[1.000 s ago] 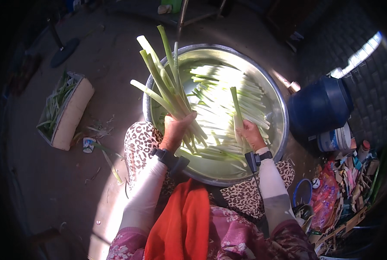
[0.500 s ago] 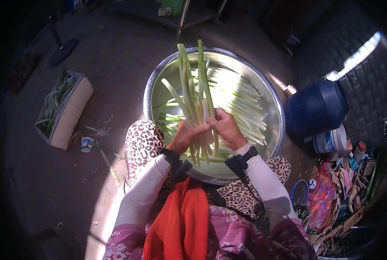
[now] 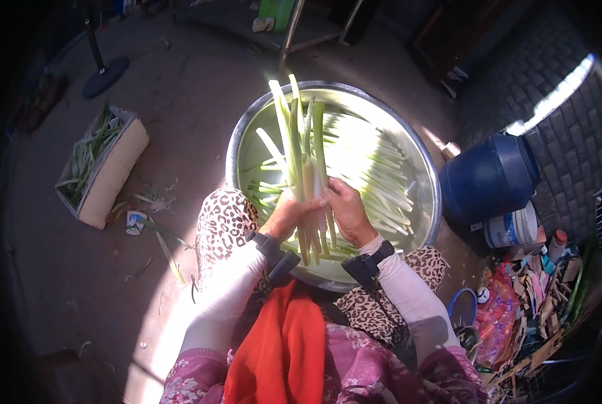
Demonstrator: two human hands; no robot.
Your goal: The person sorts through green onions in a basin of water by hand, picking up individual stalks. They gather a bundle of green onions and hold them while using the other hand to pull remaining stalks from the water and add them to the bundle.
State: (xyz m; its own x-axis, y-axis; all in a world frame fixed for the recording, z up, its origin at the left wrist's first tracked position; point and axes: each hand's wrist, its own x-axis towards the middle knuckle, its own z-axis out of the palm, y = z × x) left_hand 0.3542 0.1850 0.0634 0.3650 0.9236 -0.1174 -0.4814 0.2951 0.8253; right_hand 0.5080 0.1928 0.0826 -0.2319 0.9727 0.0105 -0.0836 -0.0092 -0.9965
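Observation:
A bunch of long green onions (image 3: pixel 294 145) stands nearly upright over a wide metal basin (image 3: pixel 321 85), green ends away from me. My left hand (image 3: pixel 291 213) is wrapped round the bunch at its pale part. Against the bunch's right side, my right hand (image 3: pixel 351 214) has its fingers bent onto the stalks, thumb meeting the left thumb. The lower ends poke out below both hands. Many more green onions (image 3: pixel 371 165) lie side by side in the basin, brightly sunlit. Part of that layer is hidden behind the bunch and my hands.
To the left sits an open box (image 3: pixel 115 176) of green trimmings, with a small cup (image 3: pixel 136 223) and loose leaves on the floor. A dark blue barrel (image 3: pixel 488 178) and a white bucket (image 3: pixel 513 225) flank the basin's right. Cardboard scraps (image 3: pixel 550 296) are heaped at lower right.
The stalk tops have shifted against each other, and the tall right-hand one no longer sticks up highest. My right hand has slid slightly down the bunch. The view has tilted a little.

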